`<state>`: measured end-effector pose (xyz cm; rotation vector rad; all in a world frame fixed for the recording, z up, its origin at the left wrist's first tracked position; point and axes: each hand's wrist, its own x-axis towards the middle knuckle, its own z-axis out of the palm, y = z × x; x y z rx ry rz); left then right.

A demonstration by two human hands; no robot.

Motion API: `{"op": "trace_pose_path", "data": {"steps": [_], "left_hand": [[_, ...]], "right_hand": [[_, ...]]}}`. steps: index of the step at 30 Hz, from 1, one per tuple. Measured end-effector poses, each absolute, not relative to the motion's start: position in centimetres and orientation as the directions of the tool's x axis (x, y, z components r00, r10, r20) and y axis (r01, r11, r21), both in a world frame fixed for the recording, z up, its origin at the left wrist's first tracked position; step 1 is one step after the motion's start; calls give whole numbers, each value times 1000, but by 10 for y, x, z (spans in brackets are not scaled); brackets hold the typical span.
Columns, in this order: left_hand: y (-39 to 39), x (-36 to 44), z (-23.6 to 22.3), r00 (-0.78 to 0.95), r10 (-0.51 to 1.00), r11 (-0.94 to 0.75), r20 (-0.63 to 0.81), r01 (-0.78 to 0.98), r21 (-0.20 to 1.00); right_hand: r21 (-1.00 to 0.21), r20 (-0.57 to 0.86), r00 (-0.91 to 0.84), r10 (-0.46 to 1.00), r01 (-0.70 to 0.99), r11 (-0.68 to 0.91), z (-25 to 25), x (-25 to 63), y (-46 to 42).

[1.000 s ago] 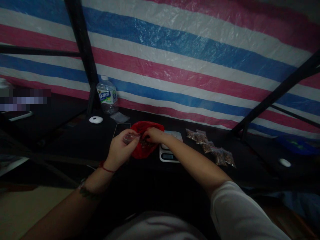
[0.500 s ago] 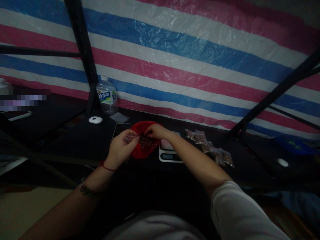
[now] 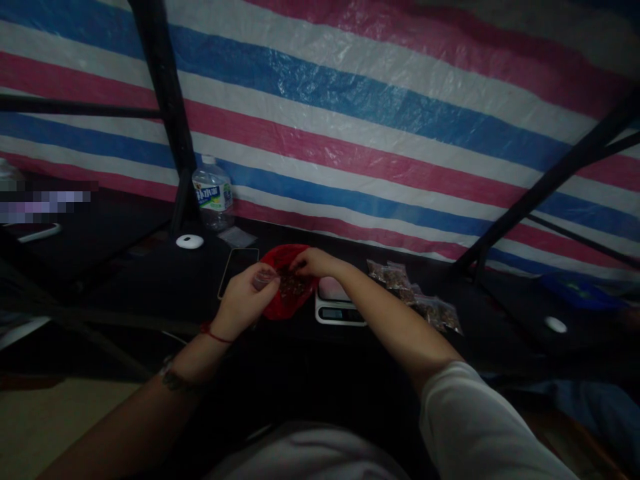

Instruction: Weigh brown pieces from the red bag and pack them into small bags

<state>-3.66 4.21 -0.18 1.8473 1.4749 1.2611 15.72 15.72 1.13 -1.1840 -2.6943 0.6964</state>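
A red plastic bag (image 3: pixel 287 303) of small brown pieces lies open on the dark table. My left hand (image 3: pixel 245 300) is closed around a small clear plastic bag (image 3: pixel 263 276), held at the red bag's left edge. My right hand (image 3: pixel 310 263) reaches into the red bag with fingertips pinched together among the brown pieces; what they hold is too small to make out. A small white digital scale (image 3: pixel 340 308) sits just right of the red bag, under my right forearm.
Several filled clear packets (image 3: pixel 413 297) lie in a row right of the scale. A phone (image 3: pixel 238 267) lies left of the red bag, with a white round object (image 3: pixel 189 241), a flat clear bag (image 3: pixel 237 236) and a water bottle (image 3: pixel 213 193) behind it. Black frame bars (image 3: pixel 165 113) cross the striped tarp (image 3: pixel 380 113).
My right hand has shifted slightly within the red bag. The view has drifted a little to the right; the left hand still holds the clear bag.
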Motion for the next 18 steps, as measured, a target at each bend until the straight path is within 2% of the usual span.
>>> {"op": "trace_pose_path", "data": {"steps": [5, 8, 12, 18], "left_hand": [[37, -33, -1, 55, 923, -352, 380, 520, 779], [35, -32, 0, 72, 918, -364, 390, 539, 759], [35, -30, -2, 79, 908, -387, 411, 530, 755], [37, -29, -7, 98, 905, -401, 414, 519, 755]], "right_hand": [[-471, 4, -679, 734, 646, 601, 40, 188, 158], [-481, -42, -617, 786, 702, 525, 56, 219, 158], [-343, -130, -529, 839, 818, 462, 65, 253, 153], [-209, -156, -539, 828, 837, 505, 53, 265, 150]]}}
